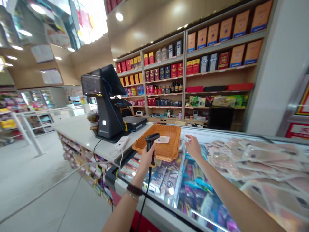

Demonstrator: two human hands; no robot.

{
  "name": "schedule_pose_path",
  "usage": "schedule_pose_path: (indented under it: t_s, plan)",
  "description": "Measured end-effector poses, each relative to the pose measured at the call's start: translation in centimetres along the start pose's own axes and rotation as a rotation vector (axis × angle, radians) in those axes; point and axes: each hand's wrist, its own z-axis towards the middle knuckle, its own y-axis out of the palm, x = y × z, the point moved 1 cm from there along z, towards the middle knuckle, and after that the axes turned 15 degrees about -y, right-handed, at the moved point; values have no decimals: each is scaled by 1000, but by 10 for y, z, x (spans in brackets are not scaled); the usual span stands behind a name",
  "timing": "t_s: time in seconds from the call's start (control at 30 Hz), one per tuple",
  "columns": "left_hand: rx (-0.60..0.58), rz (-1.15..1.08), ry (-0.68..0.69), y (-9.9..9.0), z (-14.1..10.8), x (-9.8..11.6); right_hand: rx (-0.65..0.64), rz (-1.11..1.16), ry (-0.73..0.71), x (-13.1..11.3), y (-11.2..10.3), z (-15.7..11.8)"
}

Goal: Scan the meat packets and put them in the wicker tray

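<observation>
Freezer top [175, 211]: left hand [146, 158] grips scanner [152, 138], possibly touching basket [171, 150].

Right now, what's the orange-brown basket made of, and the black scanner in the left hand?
The basket looks woven from strips with a slight sheen: you can see the weave along its rim. It could be real wicker or plastic made to look like it; I can't tell. The black scanner seems to be hard plastic with a dull finish, judging by its smooth, moulded-looking shape.

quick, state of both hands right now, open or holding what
Left hand: closed around the handle of a black handheld scanner.
Right hand: open, fingers slightly bent, nothing visible in it, beside the wicker basket.
</observation>
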Motion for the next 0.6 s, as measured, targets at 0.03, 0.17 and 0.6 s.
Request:
schedule_pose_path:
  t_s: [0.03,0.17,0.6]
  plan:
    - [-18,-2,-4,7,-2,0,9,-18,5,6,-15,-2]
    - [-96,-47,0,43,-6,0,58,-133,46,28,-87,-9]
    - [-417,-43,-116,172,-24,-47,-91,-686,93,42,-190,-70]
